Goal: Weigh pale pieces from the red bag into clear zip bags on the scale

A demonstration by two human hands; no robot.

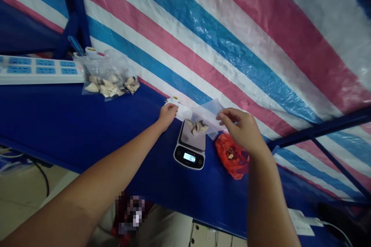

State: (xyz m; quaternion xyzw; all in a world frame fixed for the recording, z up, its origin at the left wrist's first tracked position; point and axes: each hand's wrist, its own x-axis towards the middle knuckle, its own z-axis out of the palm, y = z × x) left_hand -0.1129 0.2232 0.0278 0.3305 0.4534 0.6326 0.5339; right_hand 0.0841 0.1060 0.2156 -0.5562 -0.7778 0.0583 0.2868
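Note:
My left hand grips the left end of a clear zip bag, by its white slider. My right hand pinches the bag's right end. The bag is stretched between both hands just above a small digital kitchen scale. Several pale shell-like pieces lie on the scale's plate or low in the bag; I cannot tell which. The scale's display is lit. A red plastic bag with some pieces inside lies on the blue table, just right of the scale and under my right wrist.
Two or three filled clear zip bags lie at the back left, next to a white power strip. A striped tarp hangs behind the table. A blue frame post stands at the left, and a blue bar runs at the right.

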